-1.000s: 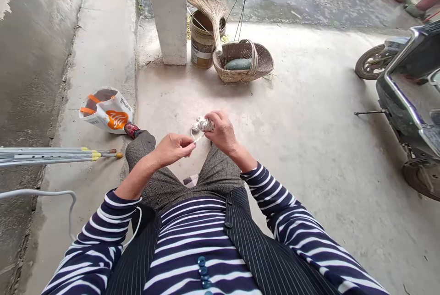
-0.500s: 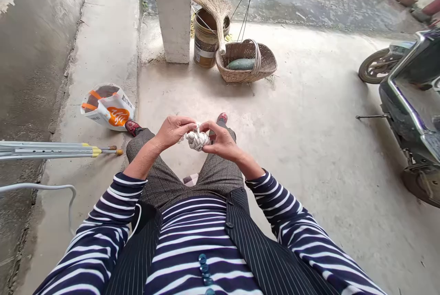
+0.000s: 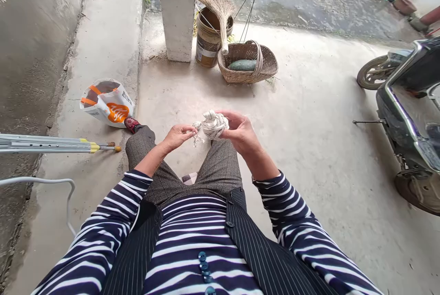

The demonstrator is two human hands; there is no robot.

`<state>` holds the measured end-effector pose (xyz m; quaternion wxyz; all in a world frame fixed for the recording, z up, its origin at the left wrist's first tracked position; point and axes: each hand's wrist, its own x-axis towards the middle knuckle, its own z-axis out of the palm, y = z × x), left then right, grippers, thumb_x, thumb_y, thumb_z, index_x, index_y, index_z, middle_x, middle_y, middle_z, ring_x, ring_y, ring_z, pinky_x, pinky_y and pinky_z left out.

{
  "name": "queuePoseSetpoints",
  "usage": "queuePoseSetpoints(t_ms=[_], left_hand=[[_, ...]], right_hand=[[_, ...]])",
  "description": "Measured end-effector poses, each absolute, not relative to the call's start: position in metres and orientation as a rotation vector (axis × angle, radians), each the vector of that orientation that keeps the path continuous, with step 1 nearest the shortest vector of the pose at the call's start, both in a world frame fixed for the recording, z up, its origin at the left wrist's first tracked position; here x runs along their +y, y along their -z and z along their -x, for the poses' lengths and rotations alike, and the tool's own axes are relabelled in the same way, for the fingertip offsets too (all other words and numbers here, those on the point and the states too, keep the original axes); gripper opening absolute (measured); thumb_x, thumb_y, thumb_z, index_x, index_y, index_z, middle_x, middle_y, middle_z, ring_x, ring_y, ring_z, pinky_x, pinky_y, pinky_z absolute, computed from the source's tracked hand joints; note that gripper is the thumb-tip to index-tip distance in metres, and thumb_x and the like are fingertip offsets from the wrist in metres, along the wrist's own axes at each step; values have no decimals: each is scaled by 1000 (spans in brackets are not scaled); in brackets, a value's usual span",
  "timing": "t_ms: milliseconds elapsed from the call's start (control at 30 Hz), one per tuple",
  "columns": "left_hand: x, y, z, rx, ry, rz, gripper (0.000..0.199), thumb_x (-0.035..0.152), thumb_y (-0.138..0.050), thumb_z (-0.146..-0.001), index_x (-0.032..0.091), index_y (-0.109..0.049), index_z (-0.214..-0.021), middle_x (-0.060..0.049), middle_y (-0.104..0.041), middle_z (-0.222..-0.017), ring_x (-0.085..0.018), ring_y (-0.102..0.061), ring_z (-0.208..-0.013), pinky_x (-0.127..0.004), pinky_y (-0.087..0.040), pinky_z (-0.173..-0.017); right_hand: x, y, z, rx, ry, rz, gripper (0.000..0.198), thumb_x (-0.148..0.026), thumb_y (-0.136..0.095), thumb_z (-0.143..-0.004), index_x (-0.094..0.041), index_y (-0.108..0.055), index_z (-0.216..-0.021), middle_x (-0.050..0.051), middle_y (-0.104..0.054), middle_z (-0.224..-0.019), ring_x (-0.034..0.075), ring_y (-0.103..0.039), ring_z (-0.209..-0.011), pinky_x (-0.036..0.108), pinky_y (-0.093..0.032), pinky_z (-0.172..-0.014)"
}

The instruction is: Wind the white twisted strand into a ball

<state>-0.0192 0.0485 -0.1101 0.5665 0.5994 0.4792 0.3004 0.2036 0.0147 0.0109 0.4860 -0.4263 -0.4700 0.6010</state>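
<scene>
A wound ball of whitish cloth strip with thin dark lines (image 3: 213, 126) is held up above my knees. My right hand (image 3: 244, 135) grips it from the right, thumb below and fingers behind. To its left, my left hand (image 3: 178, 137) has thumb and fingertips pinched at the frayed loose end (image 3: 197, 135) of the strip. The fingertips cover part of that end.
A white and orange bag (image 3: 109, 105) stands by my left foot. Grey crutches (image 3: 58, 144) and a pale cable (image 3: 41, 180) lie at the left. Ahead are a pillar (image 3: 178, 15), a bucket (image 3: 207, 40) with a broom, and a wicker basket (image 3: 237, 75) holding a green gourd. A scooter (image 3: 409, 116) stands right.
The ball has moved right and up in my right hand and turned. My left hand has drawn apart from my right, so the frayed end now shows between them.
</scene>
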Motion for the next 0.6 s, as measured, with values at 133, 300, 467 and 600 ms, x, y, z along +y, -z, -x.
queuePoseSetpoints(t_ms=[133,300,467,600], left_hand=[[53,131,27,1314,-757,-1316,28,37,-70,-76,15,-81,-88,-8,-80,-87,-24,-72,-91,-32,-53,-87],[60,140,37,1486,-742,-1289,25,26,-66,-70,15,-80,-88,-8,-81,-89,-24,-71,-88,-32,-53,-85],[65,144,47,1458,-828,-1225,30,21,-55,-67,15,-77,-86,-6,-78,-82,-19,-68,-77,-29,-52,-79],[66,150,63,1557,-780,-1192,23,20,-55,-64,16,-73,-78,-3,-70,-63,-19,-64,-70,-30,-51,-75]], right_hand=[[12,-27,-211,-1100,-1423,1035,49,-31,-92,-54,-26,-77,-100,2,-77,-96,23,-69,-90,39,-58,-84],[16,-37,-219,-1114,-1371,1004,46,-33,-87,-61,-28,-75,-105,3,-77,-101,24,-70,-94,43,-60,-86],[26,-42,-234,-1137,-1297,1008,50,-41,-82,-67,-29,-71,-114,5,-75,-113,28,-70,-107,48,-60,-92],[28,-56,-248,-1191,-1218,987,48,-47,-81,-70,-32,-71,-115,6,-74,-118,30,-68,-116,48,-60,-90]])
